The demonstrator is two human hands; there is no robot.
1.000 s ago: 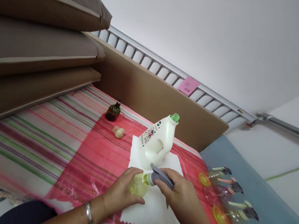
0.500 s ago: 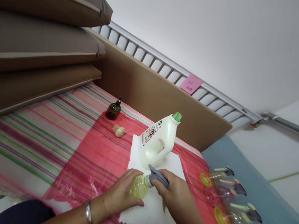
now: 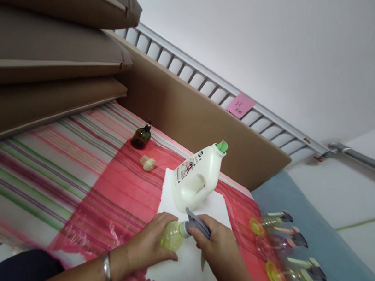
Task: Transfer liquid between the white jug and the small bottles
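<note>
While the left hand (image 3: 152,241) grasps the yellow bottle (image 3: 173,237) over the white cloth (image 3: 186,271), the right hand (image 3: 217,242) clasps its grey spray head (image 3: 196,222). That spray head appears nearer the bottle than a second ago, perhaps better seated.

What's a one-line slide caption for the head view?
Left hand holds a yellow bottle; right hand grips its grey spray head near a white jug.

Your bottle (image 3: 170,239) is translucent yellow, its spray head (image 3: 198,226) grey. Before you, the jug (image 3: 209,169) is white with a green top (image 3: 222,146), the sheet (image 3: 118,186) red, the cloth (image 3: 37,168) striped pink, green and purple.
</note>
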